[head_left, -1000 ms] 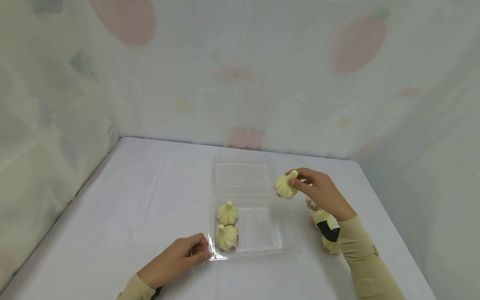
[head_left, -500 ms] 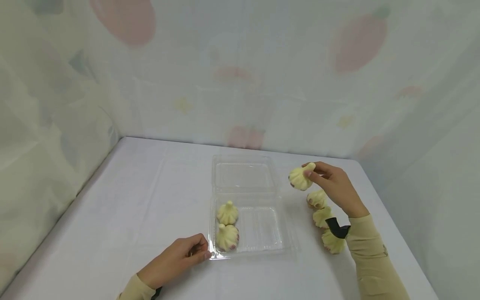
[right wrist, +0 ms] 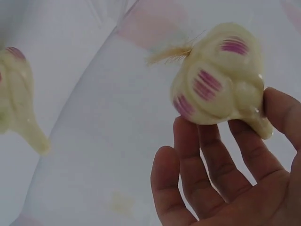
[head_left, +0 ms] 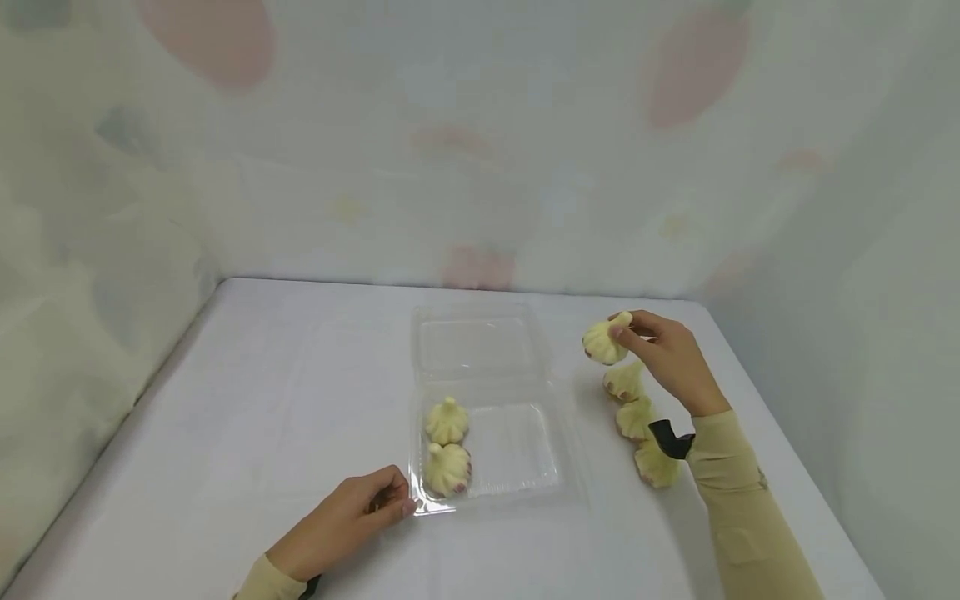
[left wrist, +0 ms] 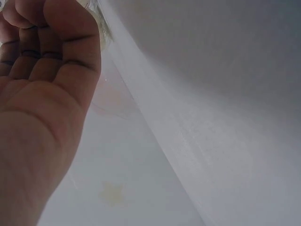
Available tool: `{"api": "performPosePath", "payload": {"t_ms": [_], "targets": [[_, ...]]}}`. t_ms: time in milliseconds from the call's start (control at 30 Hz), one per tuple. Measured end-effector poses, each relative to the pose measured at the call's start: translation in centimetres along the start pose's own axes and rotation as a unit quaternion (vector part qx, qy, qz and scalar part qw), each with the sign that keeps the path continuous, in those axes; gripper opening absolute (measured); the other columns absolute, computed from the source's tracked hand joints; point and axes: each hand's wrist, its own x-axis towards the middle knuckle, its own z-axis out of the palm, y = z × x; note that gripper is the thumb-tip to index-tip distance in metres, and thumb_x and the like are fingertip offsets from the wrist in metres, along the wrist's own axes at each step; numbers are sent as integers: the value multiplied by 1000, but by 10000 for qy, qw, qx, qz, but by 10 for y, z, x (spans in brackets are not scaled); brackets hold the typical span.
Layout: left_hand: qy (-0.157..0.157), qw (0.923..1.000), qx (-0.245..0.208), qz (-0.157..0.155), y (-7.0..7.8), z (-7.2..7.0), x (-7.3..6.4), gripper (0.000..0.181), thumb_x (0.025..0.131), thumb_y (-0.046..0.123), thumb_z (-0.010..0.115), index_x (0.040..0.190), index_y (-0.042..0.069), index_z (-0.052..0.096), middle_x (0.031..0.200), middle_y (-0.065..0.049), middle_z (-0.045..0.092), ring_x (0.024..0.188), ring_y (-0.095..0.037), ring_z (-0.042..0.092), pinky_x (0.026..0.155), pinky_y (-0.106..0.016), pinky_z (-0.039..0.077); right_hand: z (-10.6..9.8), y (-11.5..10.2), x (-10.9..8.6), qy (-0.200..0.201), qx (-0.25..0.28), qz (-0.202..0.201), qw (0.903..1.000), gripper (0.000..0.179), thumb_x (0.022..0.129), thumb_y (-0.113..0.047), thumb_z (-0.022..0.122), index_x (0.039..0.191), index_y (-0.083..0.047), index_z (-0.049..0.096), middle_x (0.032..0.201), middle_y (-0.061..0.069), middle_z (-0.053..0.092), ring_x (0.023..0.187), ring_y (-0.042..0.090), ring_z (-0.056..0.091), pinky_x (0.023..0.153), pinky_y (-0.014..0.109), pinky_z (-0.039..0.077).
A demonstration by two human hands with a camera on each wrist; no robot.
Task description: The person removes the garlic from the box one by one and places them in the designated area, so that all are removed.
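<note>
My right hand [head_left: 667,354] pinches a garlic bulb [head_left: 605,342] by its stem between thumb and fingers, held up behind the loose bulbs at the right. In the right wrist view this garlic bulb [right wrist: 221,77] shows purple streaks and a tuft of root fibres. A clear plastic box [head_left: 517,492] lies with its lid folded back. Two garlic bulbs, one [head_left: 447,421] behind the other [head_left: 448,469], sit along its left side. My left hand [head_left: 348,517] grips the box's front left corner with curled fingers, the thumb right at the rim.
Three more garlic bulbs stand in a slanting row right of the box: a far one [head_left: 624,382], a middle one [head_left: 636,418] and a near one [head_left: 657,464]. The open lid [head_left: 480,346] lies behind the box. A patterned cloth [head_left: 480,150] hangs behind the white table [head_left: 315,367].
My right hand has carried the garlic bulb rightward and away from the box, uncovering the bulbs in the row. The head view has shifted slightly. My left hand stays at the box corner.
</note>
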Motion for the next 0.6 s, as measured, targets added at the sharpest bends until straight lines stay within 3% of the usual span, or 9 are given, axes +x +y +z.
{"api": "performPosePath", "payload": {"t_ms": [300, 433, 600], "targets": [[129, 9998, 74, -118, 0, -1, -8, 17, 103, 34, 61, 95, 19, 58, 78, 12, 54, 69, -2, 47, 58, -23, 42, 21, 7, 12, -290, -741, 129, 9967, 44, 103, -47, 55, 122, -9, 68, 118, 14, 68, 112, 38, 61, 90, 58, 46], [148, 9997, 93, -176, 0, -2, -10, 18, 103, 35, 61, 95, 19, 58, 78, 12, 54, 68, -2, 47, 58, -23, 42, 33, 12, 11, -505, -799, 187, 9953, 42, 104, -39, 57, 126, -6, 67, 117, 15, 70, 102, 36, 66, 87, 56, 50], [164, 9997, 17, -172, -1, -2, -11, 17, 103, 34, 61, 96, 19, 58, 79, 11, 55, 70, -2, 48, 59, -24, 42, 51, 16, 11, -593, -930, 162, 9938, 34, 101, -31, 61, 119, -5, 71, 108, 12, 72, 88, 29, 65, 80, 48, 50]]}}
